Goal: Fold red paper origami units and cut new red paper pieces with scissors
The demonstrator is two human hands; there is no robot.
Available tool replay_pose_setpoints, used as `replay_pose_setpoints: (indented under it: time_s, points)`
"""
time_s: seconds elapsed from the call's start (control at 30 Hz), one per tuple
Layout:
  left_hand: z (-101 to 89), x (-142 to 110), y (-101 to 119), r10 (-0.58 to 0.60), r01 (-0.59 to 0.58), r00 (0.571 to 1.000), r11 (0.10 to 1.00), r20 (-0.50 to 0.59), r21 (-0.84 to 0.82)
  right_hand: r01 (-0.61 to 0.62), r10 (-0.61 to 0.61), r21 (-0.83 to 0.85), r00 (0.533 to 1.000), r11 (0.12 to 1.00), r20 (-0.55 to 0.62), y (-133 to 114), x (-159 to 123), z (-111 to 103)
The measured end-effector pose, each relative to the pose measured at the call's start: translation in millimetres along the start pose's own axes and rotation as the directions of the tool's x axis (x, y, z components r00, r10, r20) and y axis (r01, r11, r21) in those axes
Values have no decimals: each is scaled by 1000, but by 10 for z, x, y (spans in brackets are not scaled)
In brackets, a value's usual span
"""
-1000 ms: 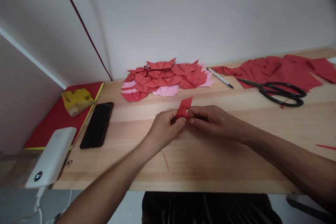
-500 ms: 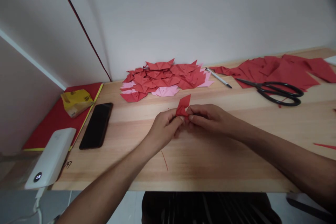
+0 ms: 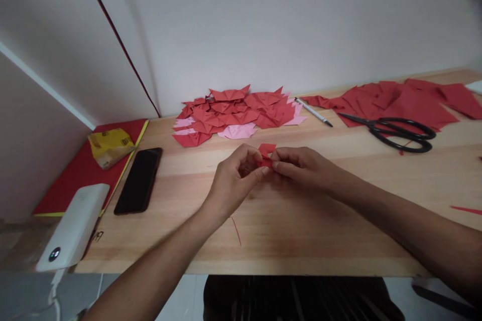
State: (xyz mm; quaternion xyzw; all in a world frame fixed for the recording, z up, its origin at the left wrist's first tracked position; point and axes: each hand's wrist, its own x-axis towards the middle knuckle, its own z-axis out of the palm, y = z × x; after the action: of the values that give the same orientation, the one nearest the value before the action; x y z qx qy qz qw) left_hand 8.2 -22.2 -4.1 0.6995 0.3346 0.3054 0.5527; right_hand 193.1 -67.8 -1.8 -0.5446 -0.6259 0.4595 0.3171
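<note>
Between my two hands is a small piece of folded red paper (image 3: pixel 266 161), held just above the wooden table. My left hand (image 3: pixel 239 169) has its thumb and forefinger curled around the paper's left side, closed on it. From the other side my right hand (image 3: pixel 301 163) pinches the paper's right edge between thumb and fingers. Part of the paper is hidden behind my fingertips. Beyond my hands, a heap of folded red and pink paper pieces (image 3: pixel 231 110) lies against the wall.
Right of the heap lies a silver pen (image 3: pixel 314 113). Black-handled scissors (image 3: pixel 401 133) rest by red paper sheets (image 3: pixel 406 100). At left are a phone (image 3: pixel 139 180), a white power bank (image 3: pixel 75 225) with a cable, and a yellow packet (image 3: pixel 111 145) on a red folder (image 3: pixel 75 180).
The paper's upper flap stood up above my fingers and now sits lower, folded over. My left fingers have lifted and curled higher over it. My right hand has barely moved.
</note>
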Motion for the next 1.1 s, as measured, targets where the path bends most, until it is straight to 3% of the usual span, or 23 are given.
replay_pose_setpoints:
  time_s: [0.23,0.6,1.1]
  points:
    - [9,42,-39,-83,78,996,984,-24,-158,159,-170,-196,985,968,-41,23,-45,28]
    - [-12,14,4,-38,38,998,999,-43,10,157,-161,-231,987,960,0,47,-28,4]
    - [-3,19,-1,-68,66,997,997,-38,-51,165,-158,-202,986,965,51,58,-24,-11]
